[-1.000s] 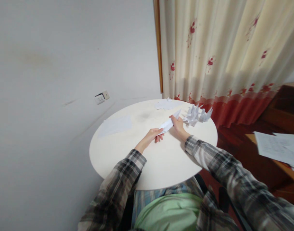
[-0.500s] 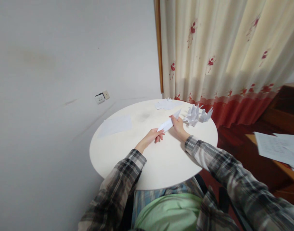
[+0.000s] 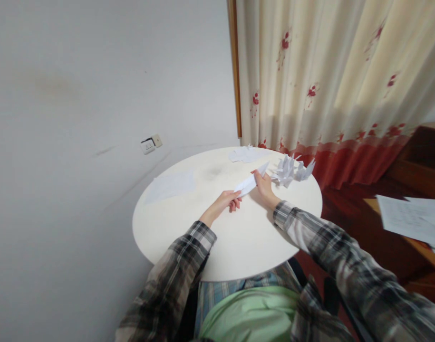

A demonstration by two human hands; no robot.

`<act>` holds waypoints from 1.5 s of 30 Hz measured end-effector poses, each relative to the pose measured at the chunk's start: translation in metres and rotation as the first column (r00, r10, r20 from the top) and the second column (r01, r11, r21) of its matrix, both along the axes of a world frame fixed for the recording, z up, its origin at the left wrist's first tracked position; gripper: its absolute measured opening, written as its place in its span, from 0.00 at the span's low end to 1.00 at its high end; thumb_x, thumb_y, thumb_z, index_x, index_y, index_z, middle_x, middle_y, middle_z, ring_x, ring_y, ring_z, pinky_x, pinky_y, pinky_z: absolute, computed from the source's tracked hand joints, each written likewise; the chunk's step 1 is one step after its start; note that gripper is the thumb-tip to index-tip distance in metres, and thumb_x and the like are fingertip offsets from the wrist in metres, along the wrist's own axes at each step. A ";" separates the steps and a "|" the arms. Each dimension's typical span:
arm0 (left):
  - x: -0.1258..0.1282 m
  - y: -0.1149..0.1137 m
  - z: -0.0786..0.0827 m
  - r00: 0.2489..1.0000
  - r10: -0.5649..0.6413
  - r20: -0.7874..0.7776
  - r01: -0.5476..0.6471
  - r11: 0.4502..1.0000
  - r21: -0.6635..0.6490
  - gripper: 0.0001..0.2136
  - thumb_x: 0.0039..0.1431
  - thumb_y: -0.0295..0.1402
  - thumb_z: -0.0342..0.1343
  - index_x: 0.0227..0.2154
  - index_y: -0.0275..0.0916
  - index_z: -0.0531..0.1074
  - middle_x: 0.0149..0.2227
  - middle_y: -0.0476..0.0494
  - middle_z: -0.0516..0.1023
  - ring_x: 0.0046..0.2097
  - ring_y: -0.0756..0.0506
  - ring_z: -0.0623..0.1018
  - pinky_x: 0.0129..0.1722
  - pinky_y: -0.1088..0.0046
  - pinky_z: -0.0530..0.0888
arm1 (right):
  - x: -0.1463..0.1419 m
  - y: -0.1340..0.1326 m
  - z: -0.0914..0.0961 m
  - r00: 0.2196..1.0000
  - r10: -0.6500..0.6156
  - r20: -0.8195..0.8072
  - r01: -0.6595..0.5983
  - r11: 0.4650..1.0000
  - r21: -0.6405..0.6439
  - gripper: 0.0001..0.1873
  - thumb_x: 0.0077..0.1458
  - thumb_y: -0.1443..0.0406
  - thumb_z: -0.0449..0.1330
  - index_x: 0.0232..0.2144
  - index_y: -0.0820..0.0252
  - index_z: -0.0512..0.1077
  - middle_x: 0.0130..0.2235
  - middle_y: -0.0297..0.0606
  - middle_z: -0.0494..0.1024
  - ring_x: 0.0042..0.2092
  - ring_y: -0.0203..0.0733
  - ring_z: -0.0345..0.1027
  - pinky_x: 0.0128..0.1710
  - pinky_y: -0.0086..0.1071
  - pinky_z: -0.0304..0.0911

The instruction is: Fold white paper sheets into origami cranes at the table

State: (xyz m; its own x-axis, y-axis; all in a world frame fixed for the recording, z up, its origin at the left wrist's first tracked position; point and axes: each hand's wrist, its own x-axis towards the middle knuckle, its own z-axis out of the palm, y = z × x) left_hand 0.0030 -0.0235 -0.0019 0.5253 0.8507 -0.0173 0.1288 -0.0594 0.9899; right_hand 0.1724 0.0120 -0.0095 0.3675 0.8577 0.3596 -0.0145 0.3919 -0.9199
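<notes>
White folded paper (image 3: 246, 185) is over the table (image 3: 178, 223), its near end pinched by the left hand (image 3: 225, 200), its far part by the right hand (image 3: 264, 186), both nearly closed on it. For a clean crease, I think the edges should be matched first, then pressed evenly. Its long axis lies slantwise, the pointed tip away from the person and rightward.

The hands (image 3: 264, 186) hide parts of the folded paper (image 3: 246, 186); sheets (image 3: 410, 219) cut off at right blur illegibly.
</notes>
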 end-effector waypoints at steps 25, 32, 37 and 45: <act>0.004 -0.001 -0.001 0.997 0.021 0.070 -0.018 0.999 -0.046 0.19 0.43 0.43 0.60 0.30 0.31 0.68 0.24 0.45 0.74 0.23 0.52 0.71 0.24 0.76 0.67 | -0.015 -0.018 -0.004 0.763 0.642 0.068 -0.632 0.765 -0.124 0.18 0.37 0.55 0.62 0.24 0.65 0.69 0.20 0.35 0.71 0.22 0.33 0.60 0.21 0.27 0.55; 0.004 -0.002 0.000 0.998 0.016 0.059 -0.013 0.999 -0.049 0.17 0.45 0.42 0.59 0.28 0.30 0.69 0.22 0.46 0.74 0.23 0.52 0.71 0.24 0.76 0.67 | -0.015 -0.017 -0.003 0.799 0.592 0.109 -0.587 0.806 -0.076 0.15 0.36 0.57 0.63 0.23 0.66 0.70 0.22 0.36 0.72 0.24 0.34 0.62 0.24 0.28 0.58; 0.003 -0.001 0.000 0.997 0.011 0.071 -0.005 0.997 -0.073 0.15 0.47 0.40 0.58 0.30 0.30 0.69 0.25 0.45 0.75 0.22 0.53 0.71 0.24 0.76 0.67 | -0.014 -0.011 -0.007 0.835 0.546 0.066 -0.538 0.836 -0.111 0.16 0.37 0.57 0.62 0.24 0.66 0.70 0.22 0.35 0.72 0.23 0.33 0.61 0.23 0.27 0.56; 0.002 -0.001 0.001 0.998 0.000 0.065 0.006 0.996 -0.086 0.17 0.47 0.41 0.58 0.33 0.30 0.69 0.25 0.43 0.75 0.22 0.53 0.71 0.24 0.76 0.67 | -0.012 -0.005 -0.006 0.904 0.428 0.006 -0.423 0.894 -0.150 0.19 0.38 0.54 0.59 0.24 0.67 0.71 0.21 0.35 0.70 0.22 0.32 0.59 0.23 0.27 0.52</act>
